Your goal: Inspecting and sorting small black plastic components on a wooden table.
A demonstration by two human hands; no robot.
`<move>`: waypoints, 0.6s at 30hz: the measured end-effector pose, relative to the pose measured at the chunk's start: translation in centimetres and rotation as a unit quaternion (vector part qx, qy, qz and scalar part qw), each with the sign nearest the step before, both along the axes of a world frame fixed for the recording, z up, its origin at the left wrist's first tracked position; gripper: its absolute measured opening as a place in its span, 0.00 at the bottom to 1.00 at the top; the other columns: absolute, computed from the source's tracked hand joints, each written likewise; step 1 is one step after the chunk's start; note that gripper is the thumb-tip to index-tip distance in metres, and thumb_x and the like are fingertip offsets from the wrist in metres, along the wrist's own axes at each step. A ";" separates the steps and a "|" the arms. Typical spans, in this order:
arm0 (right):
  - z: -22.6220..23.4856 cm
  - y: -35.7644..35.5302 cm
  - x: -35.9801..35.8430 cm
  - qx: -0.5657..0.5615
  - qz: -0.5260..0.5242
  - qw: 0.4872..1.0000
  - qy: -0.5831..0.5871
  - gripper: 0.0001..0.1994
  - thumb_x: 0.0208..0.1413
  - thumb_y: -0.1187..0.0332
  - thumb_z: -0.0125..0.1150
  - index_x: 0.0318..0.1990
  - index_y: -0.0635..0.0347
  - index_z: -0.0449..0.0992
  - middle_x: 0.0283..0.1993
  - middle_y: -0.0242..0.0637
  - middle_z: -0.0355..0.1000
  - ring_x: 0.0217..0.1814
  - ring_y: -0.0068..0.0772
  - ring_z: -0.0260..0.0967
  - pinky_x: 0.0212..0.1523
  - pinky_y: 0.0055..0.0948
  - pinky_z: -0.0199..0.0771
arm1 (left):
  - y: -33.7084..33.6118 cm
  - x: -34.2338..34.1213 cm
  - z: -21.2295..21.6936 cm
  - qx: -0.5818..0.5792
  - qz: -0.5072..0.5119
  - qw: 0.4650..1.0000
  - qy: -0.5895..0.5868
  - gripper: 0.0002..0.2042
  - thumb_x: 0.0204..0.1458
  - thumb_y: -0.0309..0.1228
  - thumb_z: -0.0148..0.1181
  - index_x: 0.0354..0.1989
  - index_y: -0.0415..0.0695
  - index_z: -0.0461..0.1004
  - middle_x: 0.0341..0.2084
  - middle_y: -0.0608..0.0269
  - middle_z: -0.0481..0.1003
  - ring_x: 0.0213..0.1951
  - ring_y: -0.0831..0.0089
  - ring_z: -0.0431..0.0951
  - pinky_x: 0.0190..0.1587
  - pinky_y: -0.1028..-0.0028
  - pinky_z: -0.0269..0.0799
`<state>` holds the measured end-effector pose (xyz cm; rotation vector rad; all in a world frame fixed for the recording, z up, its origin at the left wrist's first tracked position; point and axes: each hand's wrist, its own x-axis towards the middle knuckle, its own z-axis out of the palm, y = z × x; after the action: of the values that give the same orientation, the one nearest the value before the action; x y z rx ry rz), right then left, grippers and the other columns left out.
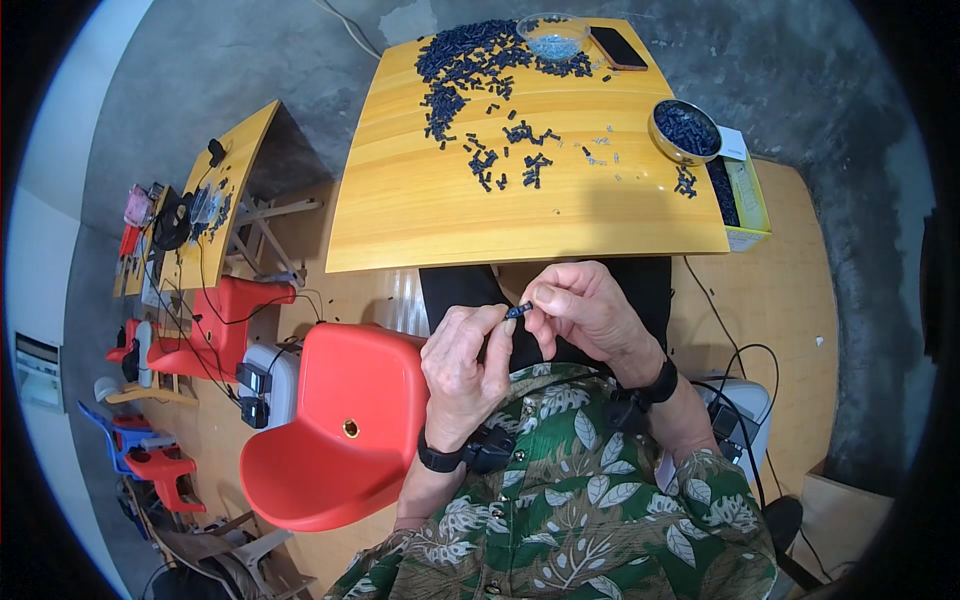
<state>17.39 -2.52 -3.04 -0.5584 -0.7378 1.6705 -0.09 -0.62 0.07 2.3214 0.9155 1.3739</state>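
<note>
My left hand and my right hand meet above my lap, just off the near edge of the table. Between their fingertips is a small dark blue-black cylindrical plastic piece. Fingers of the left hand pinch its left end, while the right thumb and forefinger close on its right end. Whether a second tiny part sits in the right fingertips is too small to tell. Similar dark pieces lie on the table in a large heap at the far left and in little clusters nearer the middle.
On the wooden table stand a clear bowl of small translucent bits, a phone and a metal bowl of dark pieces. A yellow box adjoins the right edge. A red chair is at my left; cables hang right.
</note>
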 end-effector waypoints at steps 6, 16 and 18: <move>-0.2 0.1 -0.1 0.007 0.006 1.000 0.009 0.10 0.62 0.68 0.59 0.39 0.69 0.76 0.29 0.38 0.76 0.22 0.22 0.74 0.24 0.22 0.80 | -0.1 0.0 0.2 -0.003 -0.003 1.000 0.009 0.08 0.46 0.16 0.64 0.35 0.38 0.75 0.25 0.57 0.76 0.26 0.63 0.76 0.28 0.70 0.71; -0.2 0.3 0.2 0.060 -0.033 0.992 -0.103 0.07 0.59 0.70 0.61 0.34 0.66 0.76 0.25 0.32 0.73 0.21 0.19 0.71 0.22 0.19 0.75 | 0.1 0.1 0.1 -0.033 -0.015 0.999 0.000 0.04 0.50 0.20 0.63 0.34 0.38 0.76 0.23 0.57 0.75 0.23 0.65 0.75 0.26 0.70 0.68; -0.3 0.3 0.2 0.074 -0.041 0.988 -0.128 0.07 0.59 0.71 0.61 0.34 0.66 0.76 0.25 0.32 0.73 0.21 0.18 0.71 0.22 0.19 0.75 | 0.1 0.0 0.1 -0.045 -0.017 0.999 0.000 0.04 0.50 0.20 0.63 0.34 0.38 0.76 0.23 0.57 0.75 0.23 0.65 0.75 0.26 0.70 0.68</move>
<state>17.61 -2.18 -3.31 -0.6956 -1.0035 1.4700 -0.11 -0.55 0.17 2.2596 0.9136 1.2923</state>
